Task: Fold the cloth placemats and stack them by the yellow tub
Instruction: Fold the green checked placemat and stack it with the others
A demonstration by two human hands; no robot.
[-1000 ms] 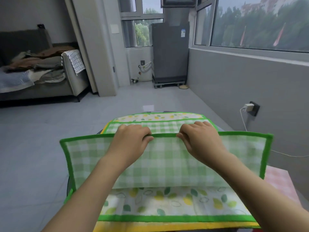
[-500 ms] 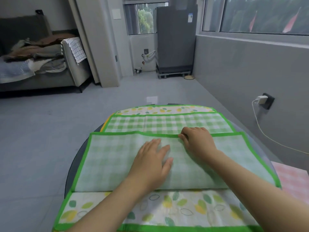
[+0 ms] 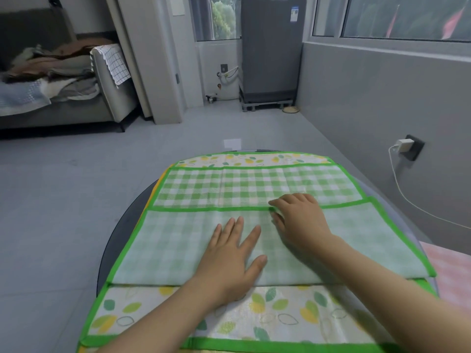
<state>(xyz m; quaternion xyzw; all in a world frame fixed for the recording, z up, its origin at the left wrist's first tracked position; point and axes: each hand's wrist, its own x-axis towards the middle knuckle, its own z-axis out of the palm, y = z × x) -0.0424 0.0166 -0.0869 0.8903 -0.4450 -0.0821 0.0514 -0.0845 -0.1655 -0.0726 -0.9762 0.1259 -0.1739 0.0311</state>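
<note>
A green-checked placemat with a green border lies on top of the pile, its near part folded over so the pale underside faces up. My left hand lies flat on that folded flap with fingers spread. My right hand rests at the flap's far edge, fingers curled down on the green border. Under it lies a leaf-print placemat, and a yellow edge shows at the pile's left side. No yellow tub is in view.
The pile sits on a round dark table. A pink checked cloth lies at the right. A charger and white cable hang on the grey wall to the right. A sofa with clothes stands far left.
The lifted flap of the checked placemat came down flat onto the pile. My left hand let go of its edge and spread flat on it; my right hand stayed at the edge.
</note>
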